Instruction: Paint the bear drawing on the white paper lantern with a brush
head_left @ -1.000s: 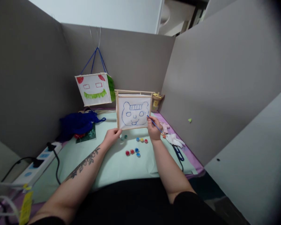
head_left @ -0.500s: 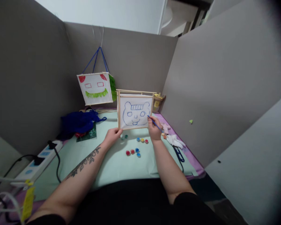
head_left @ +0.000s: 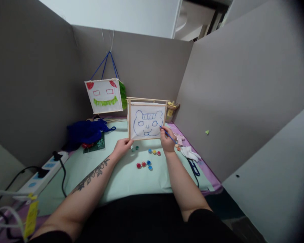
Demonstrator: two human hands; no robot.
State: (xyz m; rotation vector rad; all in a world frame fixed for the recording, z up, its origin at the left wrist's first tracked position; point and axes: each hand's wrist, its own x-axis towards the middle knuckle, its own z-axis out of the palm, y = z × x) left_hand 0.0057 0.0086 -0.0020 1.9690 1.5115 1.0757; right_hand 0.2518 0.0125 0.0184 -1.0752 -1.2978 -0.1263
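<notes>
A box-shaped lantern with a wooden stick frame and white panels [head_left: 142,131] stands tilted up before me. Its front panel bears a blue outlined animal face with round ears, eyes and a mouth. My left hand [head_left: 123,147] grips the lower left corner of the frame between thumb and fingers. In my right hand [head_left: 168,140] is a thin blue paintbrush [head_left: 170,134], its tip at the right side of the drawn face. Below the lantern lie small paint pots [head_left: 143,164] in red and blue, and another strip of paint pots [head_left: 154,152] in blue, yellow and red.
A finished-looking lantern [head_left: 105,104] with a red and green face hangs by blue cords at the back left. Blue cloth [head_left: 83,131] and a power strip [head_left: 44,173] lie on the left. White gloves [head_left: 190,153] and dark blue scissors-like handles [head_left: 194,168] lie on the right.
The camera view has shifted very slightly. The brush tip stays near the right cheek of the face, and both hands keep their hold.
</notes>
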